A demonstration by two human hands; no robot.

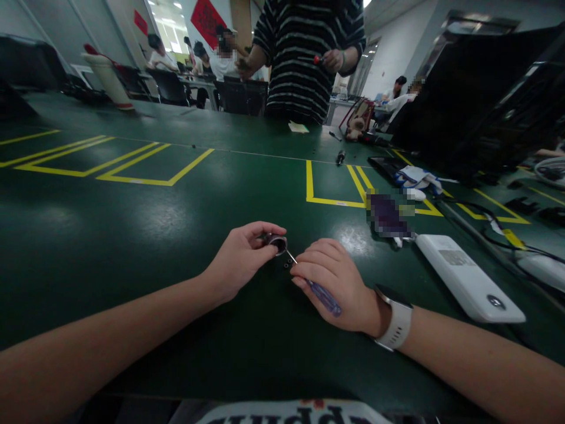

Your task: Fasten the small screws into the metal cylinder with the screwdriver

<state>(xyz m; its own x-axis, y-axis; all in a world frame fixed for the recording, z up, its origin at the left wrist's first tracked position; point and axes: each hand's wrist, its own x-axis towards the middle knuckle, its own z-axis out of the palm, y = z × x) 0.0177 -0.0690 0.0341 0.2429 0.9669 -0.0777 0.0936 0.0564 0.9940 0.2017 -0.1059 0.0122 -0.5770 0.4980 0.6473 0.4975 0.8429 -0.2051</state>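
My left hand (242,259) is in the lower middle of the frame. Its fingers are closed around a small round dark metal part (276,241), which I pinch between the thumb and the fingertips, just above the dark green desk (132,235). My right hand (338,282) is just to the right of it and is curled shut on a thin screwdriver with a purple transparent handle (325,298). The handle lies along the lower side of this hand, and the thin metal shaft points to the upper left and reaches the edge of the round part. Between my two hands some tiny black pieces (286,265) lie on the desk; they are too small to say what they are.

On my right wrist I wear a white smartwatch (397,323). Near it, at the right of the frame, a flat white rectangular device (468,277) lies on the desk. Yellow tape lines (154,171) mark boxes on the desk in the upper left and in the middle. In one of these boxes, well apart from my hands, lies a short black tool (339,157). At the top centre a person in a black-and-white striped shirt (309,59) stands at the far side of the desk and holds something small with a red end.
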